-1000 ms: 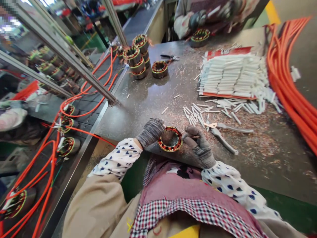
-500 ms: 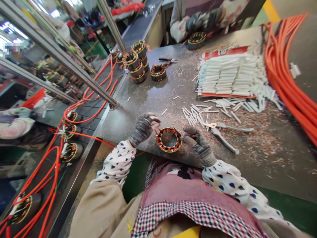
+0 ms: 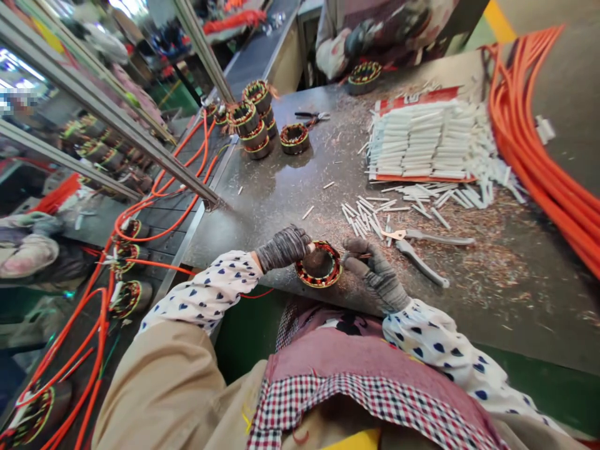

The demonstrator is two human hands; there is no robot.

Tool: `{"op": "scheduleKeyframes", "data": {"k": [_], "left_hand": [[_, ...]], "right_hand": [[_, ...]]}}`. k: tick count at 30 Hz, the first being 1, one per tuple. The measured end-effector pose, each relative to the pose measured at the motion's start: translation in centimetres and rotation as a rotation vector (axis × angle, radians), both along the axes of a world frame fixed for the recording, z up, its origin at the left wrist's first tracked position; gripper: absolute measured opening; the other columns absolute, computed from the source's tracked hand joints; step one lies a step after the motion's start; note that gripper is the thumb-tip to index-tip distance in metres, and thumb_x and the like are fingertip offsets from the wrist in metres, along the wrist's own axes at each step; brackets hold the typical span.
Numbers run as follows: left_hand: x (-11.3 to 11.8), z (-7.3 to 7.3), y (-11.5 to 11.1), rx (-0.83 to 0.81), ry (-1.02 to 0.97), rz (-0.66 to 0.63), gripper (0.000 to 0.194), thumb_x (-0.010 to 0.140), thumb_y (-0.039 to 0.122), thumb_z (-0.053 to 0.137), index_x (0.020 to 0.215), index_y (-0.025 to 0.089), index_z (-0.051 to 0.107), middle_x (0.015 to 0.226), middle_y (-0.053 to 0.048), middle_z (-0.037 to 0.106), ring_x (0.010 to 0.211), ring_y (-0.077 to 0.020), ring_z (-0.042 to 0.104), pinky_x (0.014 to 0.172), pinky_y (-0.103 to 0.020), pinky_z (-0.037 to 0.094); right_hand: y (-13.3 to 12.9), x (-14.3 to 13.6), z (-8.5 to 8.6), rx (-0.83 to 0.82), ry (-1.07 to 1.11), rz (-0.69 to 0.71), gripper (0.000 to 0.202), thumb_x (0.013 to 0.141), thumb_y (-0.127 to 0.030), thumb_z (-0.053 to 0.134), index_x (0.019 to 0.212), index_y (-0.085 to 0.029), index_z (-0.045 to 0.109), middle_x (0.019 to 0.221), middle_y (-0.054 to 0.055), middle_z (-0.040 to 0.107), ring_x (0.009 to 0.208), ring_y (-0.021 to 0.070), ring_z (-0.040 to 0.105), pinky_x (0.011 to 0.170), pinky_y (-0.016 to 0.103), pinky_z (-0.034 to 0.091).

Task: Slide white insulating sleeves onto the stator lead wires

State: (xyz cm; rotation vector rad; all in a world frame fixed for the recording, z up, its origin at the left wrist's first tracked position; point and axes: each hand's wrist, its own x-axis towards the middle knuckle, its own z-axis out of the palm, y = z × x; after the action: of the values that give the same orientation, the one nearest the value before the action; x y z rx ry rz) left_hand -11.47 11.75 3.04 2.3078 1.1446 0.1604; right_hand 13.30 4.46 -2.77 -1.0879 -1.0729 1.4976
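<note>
A ring-shaped wound stator (image 3: 319, 281) with red and yellow-green edging lies near the front edge of the metal table. My left hand (image 3: 287, 247), in a grey striped glove, is at its upper left rim with the fingers closed; whatever they pinch is hidden. To the right of the ring is my right hand (image 3: 377, 272), gloved too, its fingers curled together around thin copper-coloured wire ends. A red wire (image 3: 257, 295) hangs at the table edge below my left wrist. Beyond my right hand lie open grey-handled cutters (image 3: 422, 262).
White tubes (image 3: 422, 140) are piled at the right, loose ones nearer. Orange tubing (image 3: 520, 131) curves along the far right. Stacked stators (image 3: 255, 137) and small pliers (image 3: 313, 116) stand behind. A metal post (image 3: 206, 194) rises at left. Another person's gloved hands (image 3: 375, 31) are across the table.
My left hand has moved right and down onto the ring's rim, and its fingers have closed. My right hand has hardly moved. The whole view has shifted slightly.
</note>
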Motion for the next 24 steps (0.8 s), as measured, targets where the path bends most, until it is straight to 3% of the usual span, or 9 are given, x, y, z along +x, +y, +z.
{"op": "scheduleKeyframes", "data": {"k": [2,4,6,9,14,16,20,22,24], "left_hand": [[-0.1,-0.4,0.6,-0.074,-0.112,0.156,0.012,0.078,0.016,0.071,0.071,0.023,0.065,0.081,-0.01,0.067,0.088,-0.0263,0.062,0.093,-0.04,0.046],[-0.2,-1.4,1.2,-0.124,-0.256,0.408,0.017,0.071,0.014,0.078,0.068,0.023,0.064,0.075,-0.005,0.066,0.078,-0.0221,0.06,0.085,-0.035,0.047],[-0.4,-2.6,1.8,-0.113,-0.346,0.634,0.022,0.072,0.015,0.079,0.065,0.023,0.06,0.066,0.0,0.061,0.068,-0.0183,0.054,0.075,-0.031,0.046],[-1.8,-3.8,2.3,-0.041,-0.395,0.857,0.024,0.08,0.017,0.073,0.065,0.022,0.055,0.059,0.004,0.055,0.06,-0.0148,0.048,0.067,-0.028,0.042],[-4.9,-2.7,0.1,0.119,-0.504,1.185,0.019,0.097,0.023,0.051,0.08,0.022,0.058,0.064,0.005,0.057,0.065,-0.0133,0.051,0.066,-0.023,0.041],[-4.6,-2.4,-2.5,0.069,-0.524,1.187,0.017,0.095,0.029,0.058,0.08,0.021,0.062,0.063,0.004,0.06,0.061,-0.0137,0.053,0.062,-0.024,0.041],[-1.5,-2.7,-7.3,-0.101,-0.476,0.96,0.009,0.079,0.026,0.079,0.074,0.022,0.072,0.068,-0.001,0.071,0.066,-0.0179,0.063,0.067,-0.028,0.048],[-0.3,-2.8,-7.8,-0.018,-0.405,0.889,0.008,0.084,0.021,0.075,0.076,0.023,0.074,0.078,-0.003,0.075,0.077,-0.0204,0.068,0.079,-0.03,0.051],[0.0,-2.7,-6.8,0.108,-0.317,0.907,0.012,0.088,0.021,0.07,0.077,0.024,0.074,0.086,-0.005,0.077,0.088,-0.0221,0.07,0.087,-0.033,0.051]], "right_hand": [[0.0,0.1,0.1,-0.018,0.026,0.023,0.044,0.083,-0.048,0.082,0.119,-0.031,0.063,0.095,-0.001,0.069,0.091,0.0193,0.065,0.099,0.041,0.052],[0.0,0.2,0.3,-0.056,0.064,0.039,0.045,0.084,-0.05,0.082,0.12,-0.032,0.063,0.094,-0.001,0.069,0.09,0.0192,0.065,0.095,0.04,0.054],[0.0,0.3,0.4,-0.067,0.046,0.041,0.046,0.082,-0.052,0.084,0.118,-0.032,0.064,0.098,0.0,0.07,0.093,0.0202,0.065,0.094,0.041,0.054],[0.3,0.5,0.5,-0.031,-0.029,0.017,0.049,0.077,-0.055,0.087,0.114,-0.03,0.067,0.106,0.002,0.072,0.1,0.0231,0.066,0.099,0.043,0.054],[0.4,0.5,0.9,-0.067,-0.048,0.014,0.05,0.076,-0.054,0.087,0.115,-0.03,0.067,0.096,0.0,0.072,0.093,0.0223,0.067,0.096,0.044,0.055],[0.4,0.4,1.1,-0.066,-0.018,0.008,0.049,0.077,-0.054,0.087,0.115,-0.03,0.067,0.091,0.0,0.071,0.088,0.0212,0.067,0.091,0.042,0.056],[0.4,0.0,1.4,-0.031,0.001,-0.017,0.05,0.073,-0.055,0.09,0.11,-0.029,0.068,0.091,0.0,0.072,0.087,0.0203,0.067,0.091,0.04,0.056],[0.6,-0.1,1.5,-0.053,-0.001,0.002,0.053,0.071,-0.056,0.091,0.111,-0.029,0.067,0.091,-0.001,0.072,0.089,0.0198,0.067,0.094,0.04,0.055],[0.8,-0.1,1.4,-0.091,0.011,0.027,0.055,0.072,-0.057,0.09,0.113,-0.029,0.067,0.09,-0.001,0.072,0.089,0.0197,0.068,0.094,0.04,0.055]]}}
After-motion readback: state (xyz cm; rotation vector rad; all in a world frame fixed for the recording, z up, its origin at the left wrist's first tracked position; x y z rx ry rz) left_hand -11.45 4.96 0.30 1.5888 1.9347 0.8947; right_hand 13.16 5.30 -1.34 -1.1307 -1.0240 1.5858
